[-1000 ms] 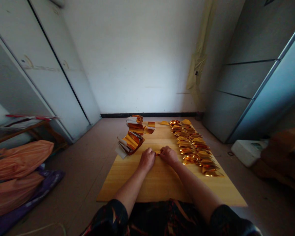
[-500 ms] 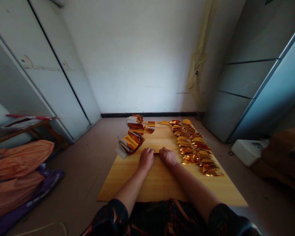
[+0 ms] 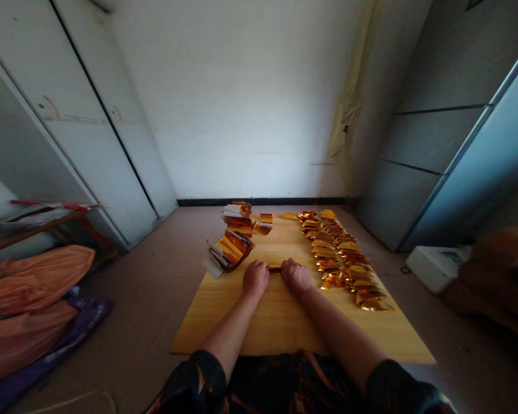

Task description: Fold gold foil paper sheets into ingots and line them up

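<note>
Between my two hands lies a narrow strip of folded gold foil paper (image 3: 275, 269) at the middle of the wooden board (image 3: 280, 322). My left hand (image 3: 256, 278) is closed on its left end, and my right hand (image 3: 296, 275) closes on its right end. The fingertips are mostly hidden behind the knuckles. Left of my hands stand stacks of gold foil paper sheets (image 3: 233, 247), some with white backs showing. On the right, folded gold foil pieces (image 3: 328, 253) lie overlapping in two long rows.
Loose gold sheets (image 3: 262, 228) lie near the board's far edge. A white wall (image 3: 250, 115) rises beyond it. Pale cabinets (image 3: 112, 115) stand left, and a grey fridge-like cabinet (image 3: 418, 155) right. Orange and purple bags (image 3: 38, 287) are on the left; a white box (image 3: 435, 267) sits right.
My hands have moved slightly apart along the folded foil paper, and more of the strip shows between them. The stacks and rows have stayed where they were.
</note>
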